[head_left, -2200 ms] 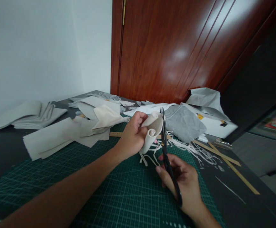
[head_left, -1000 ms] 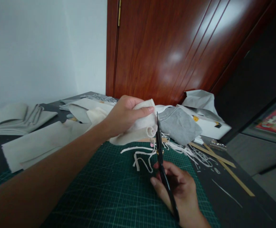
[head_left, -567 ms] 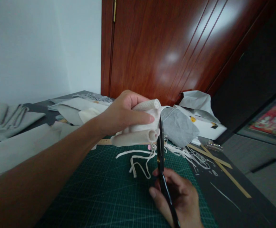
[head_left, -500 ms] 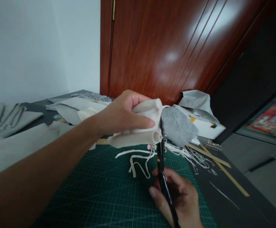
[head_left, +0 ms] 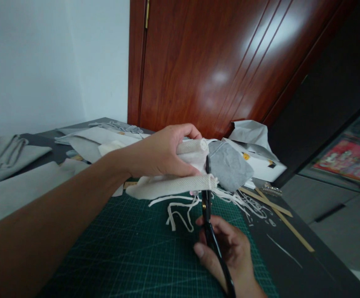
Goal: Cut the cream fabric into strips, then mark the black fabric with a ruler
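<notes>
My left hand point(head_left: 170, 153) grips a piece of off-white fabric point(head_left: 170, 186) with two rolled edges, held above the cutting mat point(head_left: 136, 256). The lower roll sticks out past my thumb to the right. In my right hand point(head_left: 226, 252) is a pair of black scissors point(head_left: 209, 219), pointing up and away from me. Their blades meet the right end of the fabric; part of them is hidden behind the lower roll. Thin white strips point(head_left: 182, 207) lie on the green mat below the fabric.
Grey crumpled fabric point(head_left: 229, 163) and a white box point(head_left: 266, 163) stand at the back right. Wooden strips point(head_left: 285, 219) and a tangle of white cord point(head_left: 248, 203) lie to the right. Folded light cloth point(head_left: 6, 155) and flat cloth pieces point(head_left: 34, 190) cover the left side.
The fabric's upper roll has dropped slightly, and the two rolls have shifted against each other. The lower roll now passes in front of the scissor blades. My view has turned slightly.
</notes>
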Available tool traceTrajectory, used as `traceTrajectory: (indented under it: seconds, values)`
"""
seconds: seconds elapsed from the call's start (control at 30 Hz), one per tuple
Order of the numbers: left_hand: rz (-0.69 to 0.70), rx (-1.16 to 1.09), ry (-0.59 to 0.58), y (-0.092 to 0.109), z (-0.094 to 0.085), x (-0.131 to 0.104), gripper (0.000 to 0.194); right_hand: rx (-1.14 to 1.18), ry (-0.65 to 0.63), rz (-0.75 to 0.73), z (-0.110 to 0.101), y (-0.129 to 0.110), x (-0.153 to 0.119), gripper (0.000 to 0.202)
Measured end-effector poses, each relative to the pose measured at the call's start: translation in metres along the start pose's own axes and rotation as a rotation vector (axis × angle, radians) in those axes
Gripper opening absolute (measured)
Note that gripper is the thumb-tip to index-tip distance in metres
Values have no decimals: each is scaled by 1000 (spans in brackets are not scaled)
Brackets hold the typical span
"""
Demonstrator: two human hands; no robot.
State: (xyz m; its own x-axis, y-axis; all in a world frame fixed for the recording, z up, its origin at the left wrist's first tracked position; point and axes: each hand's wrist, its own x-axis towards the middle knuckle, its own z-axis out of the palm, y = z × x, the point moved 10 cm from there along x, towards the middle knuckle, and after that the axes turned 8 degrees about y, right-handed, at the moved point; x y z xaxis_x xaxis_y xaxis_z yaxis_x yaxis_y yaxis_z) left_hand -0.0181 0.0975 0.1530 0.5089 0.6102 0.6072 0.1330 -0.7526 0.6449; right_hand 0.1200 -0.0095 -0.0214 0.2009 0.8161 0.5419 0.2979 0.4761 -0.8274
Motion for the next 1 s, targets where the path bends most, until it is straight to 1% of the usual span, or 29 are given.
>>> traceTrajectory:
  seconds: [0.07,0.13,0.17,0.2,0.27,0.33,0.43,0.53,0.6,0.63,0.7,0.8,0.87,0.93,1.0]
  values:
    - [-40,-86,-31,-2,3,-1,29,2,5,7,-1,0,0,29]
    - [-106,-217,-96,-7,11,-4,11,-1,3,6,-1,0,0,28]
    - [-147,-274,-125,-10,14,-6,8,-6,-4,0,0,-1,0,28]
    - [-183,-311,-145,-12,17,-8,10,-14,-11,-8,0,-2,0,28]
    - [-208,-305,-149,-15,17,-9,12,-30,-18,-27,1,-5,1,27]
    - [-164,-228,-142,-11,15,-8,12,-37,-21,-42,1,-6,1,26]
    - [-31,-93,-136,0,12,-6,11,-26,-16,-56,1,-7,1,27]
    - [100,43,-101,9,8,-3,25,-11,-3,-51,1,-6,0,29]
    - [119,75,-92,8,6,-3,32,-9,-12,-37,1,-5,-1,28]
    - [105,58,-104,6,7,-3,32,-11,-20,-34,2,-5,-1,28]
    - [32,-40,-149,0,11,-5,27,-14,-24,-41,2,-6,-1,27]
    - [-151,-318,-224,-12,21,-10,9,-16,-28,-54,2,-9,0,28]
    - [-243,-451,-239,-18,25,-13,9,-20,-34,-57,2,-10,0,28]
    - [-269,-460,-225,-22,26,-14,10,-23,-36,-67,3,-11,1,29]
    - [-249,-417,-206,-22,23,-13,10,-14,-25,-80,3,-12,1,31]
